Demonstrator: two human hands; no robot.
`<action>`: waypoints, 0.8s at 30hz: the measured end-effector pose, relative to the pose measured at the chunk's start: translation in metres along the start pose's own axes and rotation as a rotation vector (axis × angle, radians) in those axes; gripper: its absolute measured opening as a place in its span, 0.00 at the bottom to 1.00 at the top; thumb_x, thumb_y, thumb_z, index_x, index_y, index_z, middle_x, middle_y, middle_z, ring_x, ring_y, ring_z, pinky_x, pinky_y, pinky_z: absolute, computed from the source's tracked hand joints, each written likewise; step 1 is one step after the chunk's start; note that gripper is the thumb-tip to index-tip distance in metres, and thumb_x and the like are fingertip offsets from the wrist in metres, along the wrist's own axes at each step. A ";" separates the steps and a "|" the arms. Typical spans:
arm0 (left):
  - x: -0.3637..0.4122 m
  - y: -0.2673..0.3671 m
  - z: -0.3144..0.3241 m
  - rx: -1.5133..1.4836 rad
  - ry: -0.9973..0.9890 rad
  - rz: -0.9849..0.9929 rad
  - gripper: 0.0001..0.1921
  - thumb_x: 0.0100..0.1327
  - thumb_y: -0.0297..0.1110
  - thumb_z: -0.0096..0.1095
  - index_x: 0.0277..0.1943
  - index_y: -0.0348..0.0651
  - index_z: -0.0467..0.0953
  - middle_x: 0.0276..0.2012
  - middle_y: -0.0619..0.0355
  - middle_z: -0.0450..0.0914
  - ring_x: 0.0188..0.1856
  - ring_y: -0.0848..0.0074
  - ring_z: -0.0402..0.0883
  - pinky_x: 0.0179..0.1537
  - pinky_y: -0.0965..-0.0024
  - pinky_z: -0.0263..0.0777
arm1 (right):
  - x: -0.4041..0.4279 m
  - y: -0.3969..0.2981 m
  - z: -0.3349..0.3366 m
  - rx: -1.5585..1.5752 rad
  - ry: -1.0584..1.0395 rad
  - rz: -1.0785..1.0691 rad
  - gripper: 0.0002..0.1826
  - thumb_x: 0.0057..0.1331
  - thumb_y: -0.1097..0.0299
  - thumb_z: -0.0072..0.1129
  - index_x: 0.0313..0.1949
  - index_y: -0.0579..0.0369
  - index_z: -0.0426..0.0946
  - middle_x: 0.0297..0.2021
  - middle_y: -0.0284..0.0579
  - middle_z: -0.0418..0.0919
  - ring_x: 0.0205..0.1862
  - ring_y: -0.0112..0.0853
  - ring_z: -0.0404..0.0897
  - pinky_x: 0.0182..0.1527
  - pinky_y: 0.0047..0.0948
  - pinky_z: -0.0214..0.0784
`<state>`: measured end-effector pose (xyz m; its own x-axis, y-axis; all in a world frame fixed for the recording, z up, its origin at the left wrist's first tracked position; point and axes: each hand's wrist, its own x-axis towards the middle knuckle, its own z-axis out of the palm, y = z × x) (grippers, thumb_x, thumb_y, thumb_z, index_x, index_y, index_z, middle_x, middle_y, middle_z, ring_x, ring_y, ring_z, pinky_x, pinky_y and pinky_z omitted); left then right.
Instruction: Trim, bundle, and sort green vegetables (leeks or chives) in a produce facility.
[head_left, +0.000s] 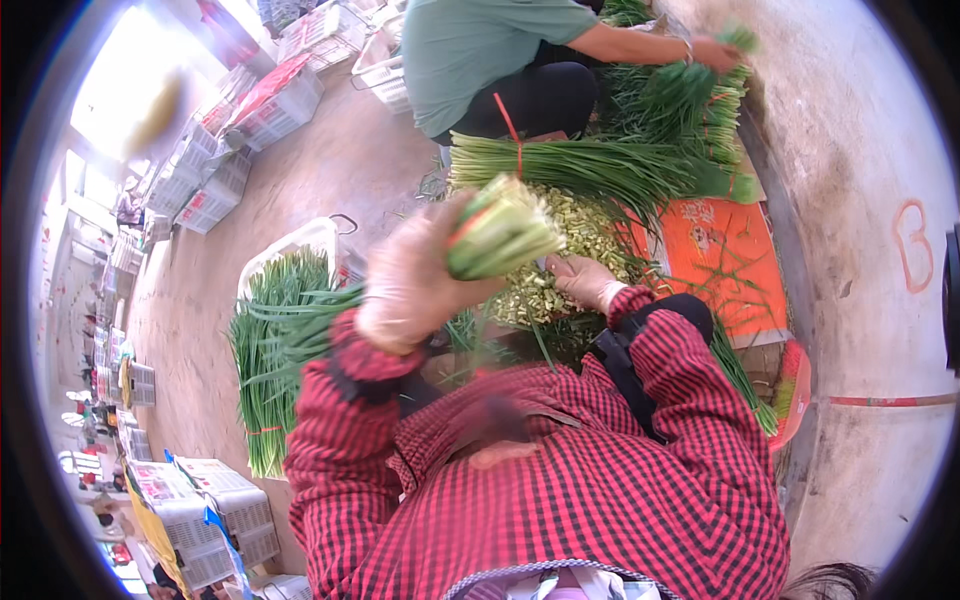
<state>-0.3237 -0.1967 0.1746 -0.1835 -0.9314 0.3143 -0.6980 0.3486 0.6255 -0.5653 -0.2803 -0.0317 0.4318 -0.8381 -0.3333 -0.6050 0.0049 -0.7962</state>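
Note:
My left hand (411, 274), in a thin clear glove, is raised and wrapped around a bundle of green chives (499, 232) with a red band. The pale cut ends point right, and the long leaves trail back over my left forearm. Lower and to the right, my gloved right hand (589, 281) is closed on what looks like a small knife (541, 262), mostly hidden by the bundle and fingers. Beneath both hands lies a heap of short cut stalk ends (581, 225). A large banded chive bundle (585, 161) lies just beyond the heap.
A white plastic basket (324, 234) at left stands behind more chives (277, 337). On the right are an orange sack (731, 262) with loose leaves and a wall (862, 315). A co-worker (487, 60) squats ahead, handling chives. White crates (277, 105) line the far left.

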 end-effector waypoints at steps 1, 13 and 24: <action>0.003 -0.014 0.026 0.082 -0.052 -0.060 0.42 0.48 0.46 0.81 0.65 0.43 0.71 0.48 0.47 0.82 0.50 0.60 0.84 0.53 0.59 0.78 | -0.008 0.004 -0.004 0.038 0.030 -0.017 0.19 0.63 0.58 0.61 0.48 0.56 0.76 0.33 0.48 0.82 0.33 0.37 0.82 0.39 0.37 0.75; 0.007 -0.100 0.156 0.403 -0.230 -0.330 0.71 0.38 0.52 0.88 0.77 0.27 0.44 0.72 0.31 0.60 0.68 0.46 0.70 0.69 0.59 0.67 | -0.143 -0.020 -0.036 -0.229 0.418 -0.203 0.17 0.71 0.55 0.57 0.52 0.52 0.73 0.32 0.58 0.82 0.37 0.57 0.83 0.38 0.51 0.74; 0.018 -0.101 0.155 0.503 -0.537 -0.575 0.57 0.41 0.58 0.85 0.69 0.32 0.60 0.55 0.40 0.80 0.53 0.53 0.84 0.53 0.56 0.80 | -0.133 -0.021 -0.017 -0.355 0.336 -0.115 0.15 0.72 0.57 0.56 0.48 0.53 0.71 0.29 0.56 0.82 0.32 0.55 0.83 0.34 0.52 0.73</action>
<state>-0.3640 -0.2651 0.0064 0.0758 -0.9139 -0.3987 -0.9755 -0.1508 0.1604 -0.6211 -0.1781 0.0378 0.3050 -0.9520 -0.0257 -0.7817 -0.2348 -0.5778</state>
